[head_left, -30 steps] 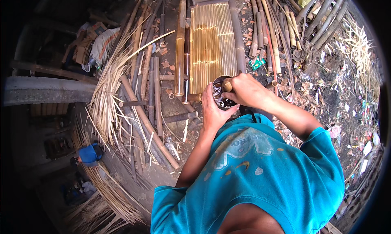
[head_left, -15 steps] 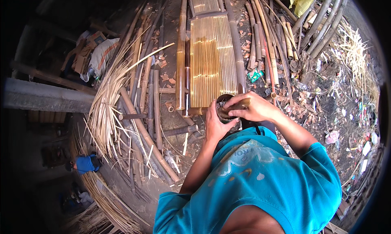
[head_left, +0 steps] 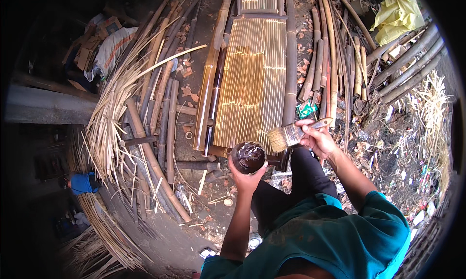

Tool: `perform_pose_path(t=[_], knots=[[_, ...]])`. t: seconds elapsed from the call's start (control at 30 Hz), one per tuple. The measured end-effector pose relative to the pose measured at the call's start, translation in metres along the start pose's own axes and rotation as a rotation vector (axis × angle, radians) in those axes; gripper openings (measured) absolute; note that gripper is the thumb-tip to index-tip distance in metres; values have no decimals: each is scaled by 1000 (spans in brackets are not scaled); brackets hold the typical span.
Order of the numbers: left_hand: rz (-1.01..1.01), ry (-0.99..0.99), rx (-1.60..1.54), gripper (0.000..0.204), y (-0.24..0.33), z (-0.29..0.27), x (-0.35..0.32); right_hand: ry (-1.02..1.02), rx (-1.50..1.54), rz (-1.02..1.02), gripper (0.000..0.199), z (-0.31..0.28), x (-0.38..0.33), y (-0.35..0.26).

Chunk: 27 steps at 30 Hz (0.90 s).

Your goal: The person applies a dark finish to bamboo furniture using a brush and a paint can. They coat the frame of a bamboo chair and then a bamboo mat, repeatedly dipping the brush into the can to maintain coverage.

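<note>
My left hand (head_left: 246, 177) holds up a small round container (head_left: 248, 157) of dark glossy liquid, cupped from below. My right hand (head_left: 316, 139) grips a flat paintbrush (head_left: 290, 135) by its handle, the pale bristles pointing left just beside the container's rim. Straight ahead lies a slatted bamboo panel (head_left: 252, 82), shiny and golden, framed by darker poles. My legs in dark trousers (head_left: 301, 177) and my teal shirt (head_left: 335, 235) fill the lower right.
Bamboo poles (head_left: 335, 60) are stacked right of the panel, more poles and a bundle of thin split strips (head_left: 109, 123) at the left. A yellow cloth (head_left: 395, 12) lies top right. Another person in blue (head_left: 82, 183) crouches far left. Dry litter covers the ground at right.
My right hand has lifted the brush out of the container and moved it right. The left hand keeps the container in place.
</note>
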<state>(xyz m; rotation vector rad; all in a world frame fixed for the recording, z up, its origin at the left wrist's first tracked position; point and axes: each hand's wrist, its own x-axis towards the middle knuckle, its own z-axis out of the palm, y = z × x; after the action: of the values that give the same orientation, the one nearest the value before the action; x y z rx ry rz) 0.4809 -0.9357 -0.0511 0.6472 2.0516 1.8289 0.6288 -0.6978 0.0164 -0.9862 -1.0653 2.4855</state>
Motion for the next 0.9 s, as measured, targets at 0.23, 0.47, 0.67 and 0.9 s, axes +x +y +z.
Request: perform_pose_path(t=[0.23, 0.47, 0.67, 0.9], knots=[[-118, 325, 171, 124, -137, 50, 16, -258, -765, 68, 27, -159, 199, 143], [-100, 510, 251, 120, -230, 89, 16, -519, -1699, -265, 19, -269, 438, 93], [-361, 674, 242, 98, -214, 118, 24, -217, -1708, -477, 26, -238, 466, 85], [-396, 631, 220, 95, -204, 126, 31, -855, -1265, -215, 27, -221, 347, 212]])
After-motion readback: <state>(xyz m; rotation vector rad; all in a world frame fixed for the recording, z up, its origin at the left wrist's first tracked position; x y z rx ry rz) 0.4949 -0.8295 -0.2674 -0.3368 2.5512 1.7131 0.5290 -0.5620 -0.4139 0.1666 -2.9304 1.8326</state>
